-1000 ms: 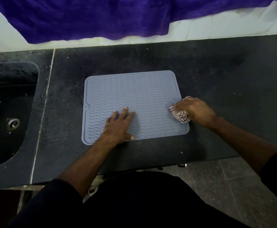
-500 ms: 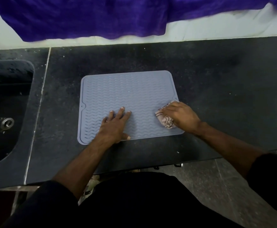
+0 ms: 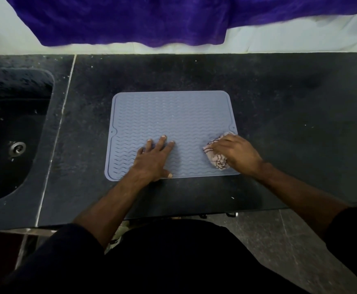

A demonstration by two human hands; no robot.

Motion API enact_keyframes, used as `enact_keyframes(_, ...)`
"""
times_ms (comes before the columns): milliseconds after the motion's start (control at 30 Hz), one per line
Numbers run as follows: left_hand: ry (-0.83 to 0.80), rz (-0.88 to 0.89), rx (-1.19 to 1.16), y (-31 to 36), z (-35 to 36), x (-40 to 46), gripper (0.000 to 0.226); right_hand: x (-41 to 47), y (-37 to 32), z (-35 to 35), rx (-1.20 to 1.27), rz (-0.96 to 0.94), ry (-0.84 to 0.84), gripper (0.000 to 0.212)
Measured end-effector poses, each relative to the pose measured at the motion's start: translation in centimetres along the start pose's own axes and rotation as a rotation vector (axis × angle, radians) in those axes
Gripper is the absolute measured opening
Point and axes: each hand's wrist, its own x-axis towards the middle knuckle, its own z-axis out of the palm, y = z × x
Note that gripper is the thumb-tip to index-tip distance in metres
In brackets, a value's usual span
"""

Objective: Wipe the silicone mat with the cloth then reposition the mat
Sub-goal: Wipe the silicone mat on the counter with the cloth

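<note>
Half a second ago the cloth [image 3: 217, 154] sat further in on the mat, nearer the flat hand; it has since slid back out toward the 3 o'clock edge, so the wiping stroke runs side to side along the near strip. The left hand has not shifted.

The silicone mat [image 3: 173, 124] lies flat on the dark bench [image 3: 290, 115], about mid-bench, well apart from the sink [image 3: 14, 132] at 9 o'clock. The left hand [image 3: 154, 158] rests on the mat's near edge around 6 o'clock, fingers [image 3: 163, 140] straight and spread, pressing down and holding nothing. The right hand [image 3: 237, 153] has its fingers curled round the bunched cloth at the mat's 4 o'clock corner, touching the surface.

The task looks to be in its wiping part, with most of the mat's far half, toward 12 o'clock, probably yet to be covered. To do it well, the person should keep the flat hand's weight on so the flexible mat does not creep or buckle, and push the cloth along the wavy ridges so it reaches into the grooves. Strokes should overlap and work toward 12 o'clock. The patch under the left palm needs the hand moved before it can be wiped.
</note>
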Motion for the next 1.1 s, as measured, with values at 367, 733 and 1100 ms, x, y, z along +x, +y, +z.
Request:
enact_keyframes(367, 0.001, -0.005, -0.022, 0.0, 0.0, 0.0, 0.105, 0.4, -0.4, 0.9, 0.036, -0.001, 0.033, 0.051)
enact_keyframes(733, 0.093, -0.033, -0.217, -1.0, 1.2, 0.1, 0.125, 2.3, -2.5, -0.3, 0.105, 0.094, 0.048, 0.049)
enact_keyframes(1100, 0.353, -0.120, -0.483, -2.3, 3.6, -1.8, 0.134, 3.3, -3.2, 1.0, -0.030, -0.052, -0.105, 0.055)
